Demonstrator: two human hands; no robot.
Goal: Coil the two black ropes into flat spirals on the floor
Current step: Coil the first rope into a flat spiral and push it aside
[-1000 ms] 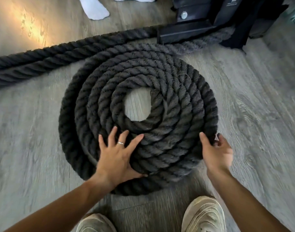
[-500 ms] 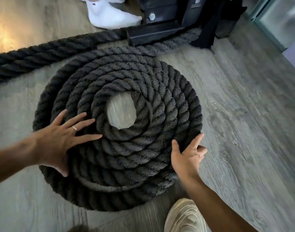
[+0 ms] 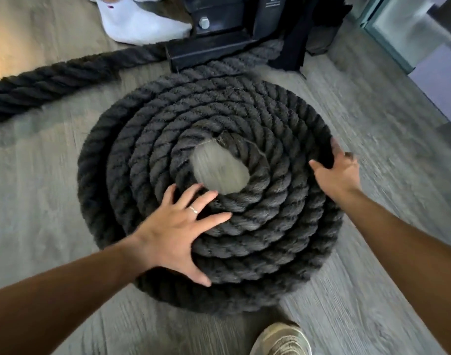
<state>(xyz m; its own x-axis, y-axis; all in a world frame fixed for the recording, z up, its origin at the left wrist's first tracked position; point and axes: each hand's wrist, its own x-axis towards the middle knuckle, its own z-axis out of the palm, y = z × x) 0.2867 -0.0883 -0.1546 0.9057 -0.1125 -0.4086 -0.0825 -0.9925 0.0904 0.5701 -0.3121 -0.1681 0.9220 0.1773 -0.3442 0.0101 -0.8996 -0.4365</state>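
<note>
- Black, thick twisted rope lies wound in a flat spiral coil [image 3: 257,226] on the floor [image 3: 40,213], directly under and between both hands, with a small bare patch of floor left open at its centre.
- Spread flat, the left hand [image 3: 179,233] presses its palm and straight fingers on the inner turns at the near-left side of the coil, fingertips just short of the centre gap; a ring shows on one finger.
- At the coil's outer right edge, the right hand [image 3: 338,172] wraps its fingers over the outermost turn with the thumb on top, gripping it.
- Beyond the left hand, a second straight length of rope [image 3: 47,83] runs away to the far left, not yet coiled.
- Ahead of both hands, the rope passes under a black metal frame [image 3: 219,44] with a bolt in it; a foot in a white sock [image 3: 142,24] stands beside that.
- Close behind the right arm, the person's own shoe [image 3: 282,340] rests on the floor.
- Judging by its thickness, the rope will be heavy, coarse and stiff in the bend, not slippery or fragile; it should answer best to flat pressure on top and a full-hand grip round the outer turn, not to a fingertip pinch.
</note>
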